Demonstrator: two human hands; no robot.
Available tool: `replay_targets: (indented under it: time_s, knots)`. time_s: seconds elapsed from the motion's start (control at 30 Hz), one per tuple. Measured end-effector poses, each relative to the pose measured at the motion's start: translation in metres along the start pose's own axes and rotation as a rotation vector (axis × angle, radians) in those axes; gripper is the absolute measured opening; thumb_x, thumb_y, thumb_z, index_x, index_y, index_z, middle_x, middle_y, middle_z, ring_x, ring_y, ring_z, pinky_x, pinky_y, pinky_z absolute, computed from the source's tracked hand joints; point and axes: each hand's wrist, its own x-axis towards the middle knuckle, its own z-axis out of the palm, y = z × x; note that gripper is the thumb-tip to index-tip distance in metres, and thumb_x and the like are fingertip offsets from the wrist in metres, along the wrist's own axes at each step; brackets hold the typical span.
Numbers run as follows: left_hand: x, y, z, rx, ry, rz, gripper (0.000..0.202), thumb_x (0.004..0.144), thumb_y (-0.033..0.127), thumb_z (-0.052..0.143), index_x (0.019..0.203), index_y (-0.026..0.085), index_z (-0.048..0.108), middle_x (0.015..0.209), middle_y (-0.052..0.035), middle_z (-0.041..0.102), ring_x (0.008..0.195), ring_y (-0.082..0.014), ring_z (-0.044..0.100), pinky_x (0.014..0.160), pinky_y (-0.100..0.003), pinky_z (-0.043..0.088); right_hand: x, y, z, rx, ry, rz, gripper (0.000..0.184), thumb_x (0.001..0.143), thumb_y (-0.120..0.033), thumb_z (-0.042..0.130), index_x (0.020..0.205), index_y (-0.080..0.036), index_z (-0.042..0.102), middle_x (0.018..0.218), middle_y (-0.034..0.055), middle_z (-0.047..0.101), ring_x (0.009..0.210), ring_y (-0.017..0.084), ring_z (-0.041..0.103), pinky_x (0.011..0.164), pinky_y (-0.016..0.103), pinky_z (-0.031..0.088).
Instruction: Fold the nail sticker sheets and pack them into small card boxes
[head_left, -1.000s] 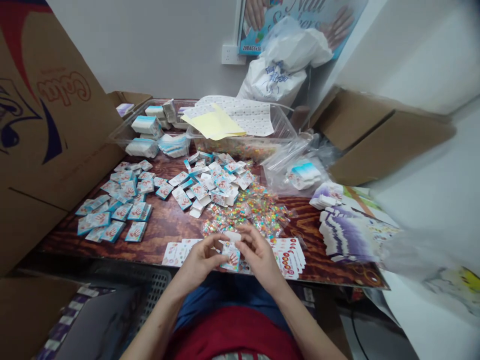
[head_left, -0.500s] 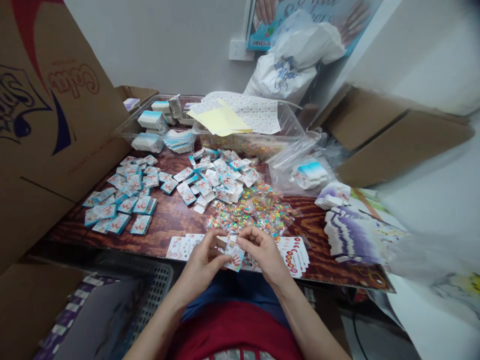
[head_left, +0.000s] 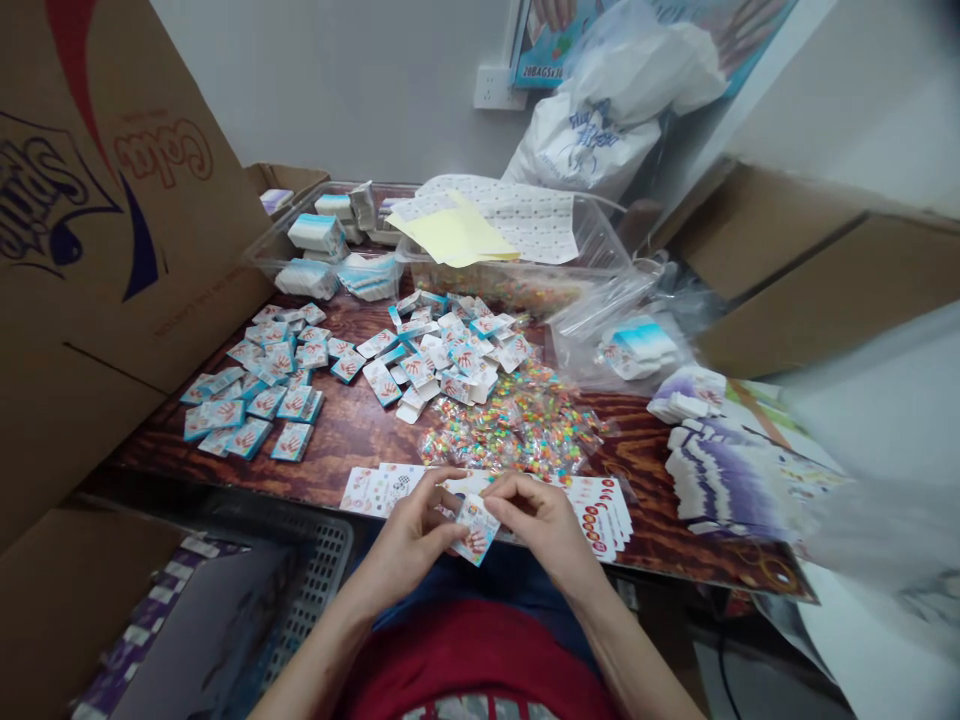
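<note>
A small printed box (head_left: 477,532) with a red hand picture is held over the table's front edge. My left hand (head_left: 420,525) pinches its left side between thumb and fingers. At the box's upper right corner, the thumb and fingertips of my right hand (head_left: 536,515) are closed on it. Beneath and behind both hands lie fanned printed cards (head_left: 600,515). Beyond them is a heap of small clear packets with coloured pieces (head_left: 517,420). Further back sits a loose pile of similar small boxes (head_left: 442,350), some with flaps up.
Several closed-looking boxes (head_left: 262,375) lie at left beside a large carton (head_left: 150,200). Clear plastic trays (head_left: 600,245) stand at the back. Purple-and-white stacks (head_left: 712,480) lie right, near a plastic bag (head_left: 570,340). A grey crate (head_left: 319,580) is below the table edge.
The box is lower and tilted more toward the camera, with its front more visible. My right hand has shifted slightly down and right. The whole view has moved a little.
</note>
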Motion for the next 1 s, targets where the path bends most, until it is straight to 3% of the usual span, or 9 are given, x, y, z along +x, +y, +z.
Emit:
replay_targets:
  time_s: [0.13, 0.3, 0.4, 0.53, 0.7, 0.77, 0.87, 0.93, 1.0]
  knots:
    - [-0.001, -0.005, 0.003, -0.003, -0.031, -0.042, 0.051, 0.080, 0.019, 0.067, 0.127, 0.027, 0.049, 0.095, 0.0011, 0.055, 0.072, -0.0100, 0.059, 0.063, -0.023, 0.051, 0.000, 0.013, 0.000, 0.154, 0.011, 0.196, 0.027, 0.072, -0.039, 0.076, 0.066, -0.018, 0.060, 0.060, -0.0044, 0.053, 0.047, 0.009, 0.044, 0.044, 0.022, 0.035]
    - [-0.003, -0.006, 0.004, -0.049, -0.008, -0.071, 0.052, 0.077, 0.022, 0.070, 0.125, 0.027, 0.051, 0.091, 0.0021, 0.054, 0.069, -0.0098, 0.059, 0.061, -0.022, 0.051, -0.003, 0.012, 0.000, 0.080, -0.050, 0.106, 0.026, 0.078, -0.039, 0.073, 0.066, -0.018, 0.062, 0.069, -0.0010, 0.055, 0.052, 0.010, 0.045, 0.043, 0.021, 0.036]
    - [-0.005, -0.005, 0.002, -0.069, 0.005, -0.065, 0.054, 0.077, 0.024, 0.071, 0.128, 0.027, 0.051, 0.090, 0.0022, 0.053, 0.070, -0.0098, 0.058, 0.061, -0.022, 0.051, -0.011, 0.008, 0.003, -0.012, -0.064, 0.004, 0.022, 0.086, -0.036, 0.065, 0.072, -0.018, 0.064, 0.079, 0.0025, 0.059, 0.066, 0.014, 0.052, 0.052, 0.024, 0.041]
    - [-0.006, -0.007, 0.000, 0.037, -0.040, -0.040, 0.038, 0.082, 0.026, 0.067, 0.119, 0.023, 0.061, 0.088, 0.0007, 0.056, 0.071, -0.0102, 0.055, 0.063, -0.022, 0.052, -0.021, 0.011, 0.012, -0.233, -0.014, -0.141, 0.020, 0.092, -0.028, 0.057, 0.075, -0.020, 0.062, 0.080, 0.0016, 0.057, 0.075, 0.016, 0.053, 0.064, 0.027, 0.040]
    - [-0.006, -0.008, -0.005, 0.143, -0.058, -0.009, 0.026, 0.086, 0.029, 0.061, 0.111, 0.021, 0.064, 0.088, -0.0005, 0.057, 0.071, -0.0116, 0.055, 0.063, -0.024, 0.053, -0.024, 0.025, 0.019, -0.116, 0.032, -0.032, 0.019, 0.092, -0.037, 0.056, 0.088, -0.021, 0.066, 0.079, 0.0015, 0.057, 0.065, 0.014, 0.052, 0.055, 0.025, 0.042]
    - [-0.004, -0.004, -0.018, 0.152, 0.023, 0.016, 0.029, 0.085, 0.031, 0.062, 0.112, 0.021, 0.063, 0.090, -0.0012, 0.058, 0.073, -0.0130, 0.058, 0.063, -0.024, 0.054, -0.026, 0.027, 0.008, -0.016, 0.104, 0.028, 0.027, 0.091, -0.043, 0.058, 0.105, -0.022, 0.066, 0.086, 0.0035, 0.063, 0.064, 0.014, 0.056, 0.055, 0.025, 0.046]
    - [0.002, 0.013, -0.059, 0.199, 0.304, 0.099, 0.038, 0.084, 0.037, 0.062, 0.118, 0.020, 0.060, 0.100, -0.0043, 0.060, 0.080, -0.0169, 0.062, 0.065, -0.027, 0.056, -0.028, 0.025, -0.025, 0.077, 0.375, 0.066, 0.049, 0.085, -0.048, 0.066, 0.126, -0.023, 0.057, 0.094, 0.0058, 0.069, 0.066, 0.015, 0.060, 0.055, 0.025, 0.049]
    - [0.006, 0.030, -0.097, 0.301, 0.524, 0.174, 0.049, 0.084, 0.039, 0.060, 0.129, 0.021, 0.055, 0.102, -0.0053, 0.059, 0.083, -0.0188, 0.063, 0.067, -0.031, 0.057, -0.029, 0.023, -0.051, 0.073, 0.590, 0.038, 0.051, 0.078, -0.049, 0.074, 0.117, -0.021, 0.062, 0.090, 0.0060, 0.070, 0.065, 0.015, 0.060, 0.054, 0.023, 0.048]
    - [0.010, 0.048, -0.135, 0.494, 0.719, 0.263, 0.054, 0.085, 0.036, 0.058, 0.137, 0.021, 0.050, 0.099, -0.0057, 0.061, 0.088, -0.0212, 0.064, 0.080, -0.038, 0.056, -0.029, 0.023, -0.067, 0.027, 0.687, 0.011, 0.044, 0.073, -0.049, 0.076, 0.104, -0.019, 0.067, 0.087, 0.0060, 0.070, 0.063, 0.014, 0.059, 0.054, 0.023, 0.047]
